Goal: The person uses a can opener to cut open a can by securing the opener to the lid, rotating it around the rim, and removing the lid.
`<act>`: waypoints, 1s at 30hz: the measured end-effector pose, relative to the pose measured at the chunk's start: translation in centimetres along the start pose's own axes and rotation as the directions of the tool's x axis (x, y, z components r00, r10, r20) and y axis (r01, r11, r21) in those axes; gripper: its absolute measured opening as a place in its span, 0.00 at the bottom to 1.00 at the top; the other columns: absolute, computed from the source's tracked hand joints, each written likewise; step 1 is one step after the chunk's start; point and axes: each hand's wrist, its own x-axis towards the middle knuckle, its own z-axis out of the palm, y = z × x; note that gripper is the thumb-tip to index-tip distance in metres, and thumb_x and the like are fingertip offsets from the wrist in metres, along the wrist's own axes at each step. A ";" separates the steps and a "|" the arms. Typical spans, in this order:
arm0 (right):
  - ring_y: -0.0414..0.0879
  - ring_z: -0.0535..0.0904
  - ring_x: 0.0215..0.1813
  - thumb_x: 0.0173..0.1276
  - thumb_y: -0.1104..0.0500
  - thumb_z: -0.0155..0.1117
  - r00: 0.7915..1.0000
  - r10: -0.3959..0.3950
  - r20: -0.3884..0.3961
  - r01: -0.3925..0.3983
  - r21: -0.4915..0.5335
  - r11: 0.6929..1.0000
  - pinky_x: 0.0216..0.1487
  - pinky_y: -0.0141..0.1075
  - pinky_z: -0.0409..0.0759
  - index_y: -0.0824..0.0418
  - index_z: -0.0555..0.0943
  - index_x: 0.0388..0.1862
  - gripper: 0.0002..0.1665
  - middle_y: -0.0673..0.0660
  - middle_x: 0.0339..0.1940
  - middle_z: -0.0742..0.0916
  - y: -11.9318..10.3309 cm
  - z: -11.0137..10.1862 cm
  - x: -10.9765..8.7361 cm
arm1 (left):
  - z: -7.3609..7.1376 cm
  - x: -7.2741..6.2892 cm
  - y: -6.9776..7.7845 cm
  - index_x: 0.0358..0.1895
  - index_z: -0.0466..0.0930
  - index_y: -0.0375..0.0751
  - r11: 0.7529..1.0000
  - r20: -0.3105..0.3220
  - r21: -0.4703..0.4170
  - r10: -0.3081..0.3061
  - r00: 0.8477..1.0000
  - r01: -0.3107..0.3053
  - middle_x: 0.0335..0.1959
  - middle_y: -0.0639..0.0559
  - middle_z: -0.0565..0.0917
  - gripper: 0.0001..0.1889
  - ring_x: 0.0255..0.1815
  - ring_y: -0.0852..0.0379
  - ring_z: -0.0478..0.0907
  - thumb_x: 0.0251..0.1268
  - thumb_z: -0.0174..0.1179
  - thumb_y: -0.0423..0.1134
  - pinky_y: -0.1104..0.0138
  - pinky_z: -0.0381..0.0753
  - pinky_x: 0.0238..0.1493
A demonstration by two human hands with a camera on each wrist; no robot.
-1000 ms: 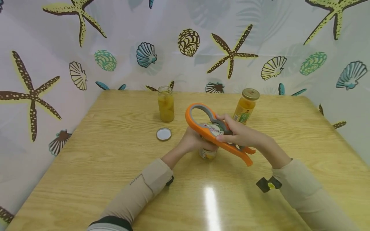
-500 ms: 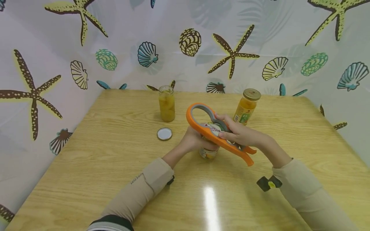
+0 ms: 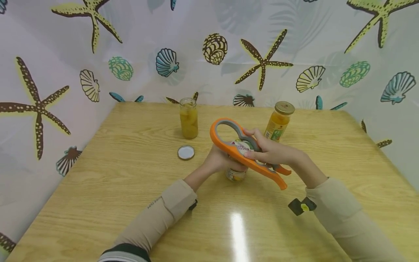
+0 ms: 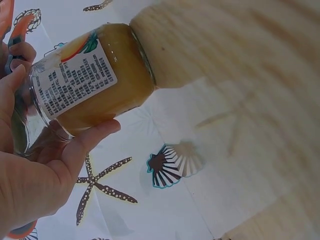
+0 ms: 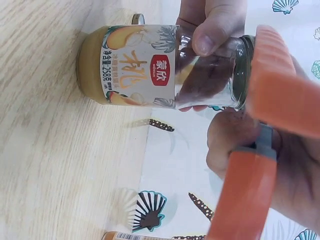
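- I see the left hand (image 3: 220, 158) curled round the jar (image 3: 235, 175), high up by its lid (image 3: 243, 146); jar looks upright on the table (image 3: 137, 182)
- Right hand (image 3: 271, 150) grips the opener (image 3: 238, 155), one loop around that lid
- I can't tell how tightly it bites; a loose fit could slip off under load
- Weak left hold might let the jar spin or tip, I think
- Slip leftward could clip the open jar (image 3: 188, 120), spilling it
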 end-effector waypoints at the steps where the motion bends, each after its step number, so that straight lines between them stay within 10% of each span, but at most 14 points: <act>1: 0.44 0.63 0.15 0.69 0.53 0.49 1.000 -0.003 -0.009 0.003 -0.009 1.000 0.15 0.35 0.67 0.63 0.40 0.65 0.37 0.63 0.29 0.75 0.0 0.0 0.1 | 0.0 0.0 0.0 0.45 0.74 0.38 1.000 -0.006 0.018 -0.001 1.000 0.001 0.37 0.53 0.80 0.31 0.38 0.58 0.75 0.28 0.75 0.33 0.68 0.73 0.43; 8: 0.43 0.63 0.18 0.68 0.52 0.51 1.000 0.002 -0.024 -0.003 -0.052 0.999 0.19 0.35 0.68 0.63 0.43 0.62 0.36 0.67 0.67 0.55 0.1 0.1 0.5 | 0.1 0.1 0.0 0.43 0.77 0.37 0.997 -0.011 0.076 -0.017 1.000 0.018 0.35 0.54 0.81 0.28 0.36 0.60 0.76 0.29 0.75 0.35 0.71 0.74 0.42; 30: 0.46 0.68 0.23 0.66 0.49 0.53 0.993 -0.022 -0.115 0.004 -0.158 0.987 0.27 0.37 0.70 0.65 0.45 0.60 0.38 0.66 0.68 0.55 0.3 0.7 0.4 | 0.0 0.3 0.0 0.44 0.77 0.35 0.999 -0.005 0.041 -0.034 0.999 0.034 0.40 0.49 0.81 0.29 0.41 0.58 0.77 0.30 0.75 0.32 0.71 0.72 0.47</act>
